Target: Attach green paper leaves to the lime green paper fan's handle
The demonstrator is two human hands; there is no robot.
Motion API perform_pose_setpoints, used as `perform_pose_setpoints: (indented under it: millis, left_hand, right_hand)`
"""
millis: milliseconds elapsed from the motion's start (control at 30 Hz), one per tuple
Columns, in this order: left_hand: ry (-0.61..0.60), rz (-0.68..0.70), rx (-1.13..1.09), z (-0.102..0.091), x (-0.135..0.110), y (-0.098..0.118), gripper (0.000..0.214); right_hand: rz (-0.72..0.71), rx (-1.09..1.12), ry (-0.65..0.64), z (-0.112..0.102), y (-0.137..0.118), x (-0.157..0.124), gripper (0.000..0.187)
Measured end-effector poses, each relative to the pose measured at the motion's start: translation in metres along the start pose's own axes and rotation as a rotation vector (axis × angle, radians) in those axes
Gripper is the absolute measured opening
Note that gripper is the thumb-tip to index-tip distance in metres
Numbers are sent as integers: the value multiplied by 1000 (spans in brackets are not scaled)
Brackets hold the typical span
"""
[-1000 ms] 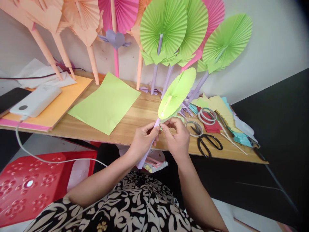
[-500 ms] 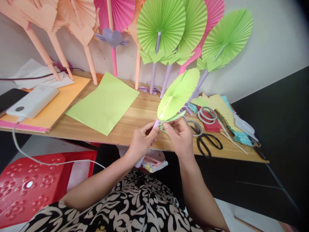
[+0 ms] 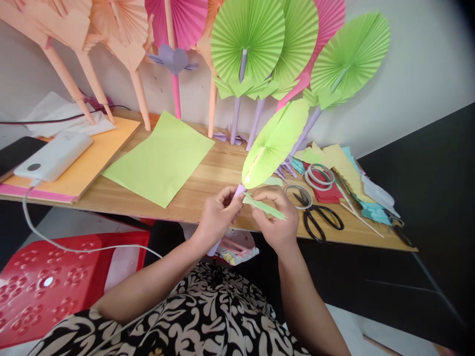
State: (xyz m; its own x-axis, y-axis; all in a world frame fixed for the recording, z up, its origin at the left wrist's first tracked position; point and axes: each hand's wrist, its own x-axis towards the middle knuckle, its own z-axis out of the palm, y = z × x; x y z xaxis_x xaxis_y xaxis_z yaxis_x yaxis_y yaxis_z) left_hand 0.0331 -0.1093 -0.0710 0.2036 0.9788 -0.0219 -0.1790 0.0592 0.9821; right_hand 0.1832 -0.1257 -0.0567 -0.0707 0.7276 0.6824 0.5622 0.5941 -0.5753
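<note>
My left hand is closed around the lilac stick of a green pleated paper fan, which tilts up and to the right over the wooden table. My right hand pinches a small green folded paper piece just below the fan's base, next to the left hand's fingertips. Both hands hover at the table's front edge.
A green paper sheet lies flat on the left. Finished green, pink and peach fans lean on the wall. Black scissors, tape rolls and paper scraps lie right. A white power bank sits far left; a red stool stands below.
The right hand has turned, and the small green folded piece now sticks out to the right across its fingers. The fan has tipped slightly higher.
</note>
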Motion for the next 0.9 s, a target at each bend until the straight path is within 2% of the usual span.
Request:
perform_pose_setpoints:
  millis: [233, 467, 767, 900]
  left_hand:
    - [1, -6, 4, 1, -3, 0, 31]
    - [-6, -10, 31, 2, -4, 2, 35]
    - [-40, -22, 12, 2, -3, 0, 37]
    - [-29, -16, -11, 4, -4, 2, 37]
  right_hand:
    - [-130, -70, 10, 2, 2, 4, 22]
    - [-38, -183, 28, 3, -5, 9, 11]
    - [-106, -205, 30, 2, -6, 11, 13]
    - [-79, -178, 56, 3, -7, 12, 13]
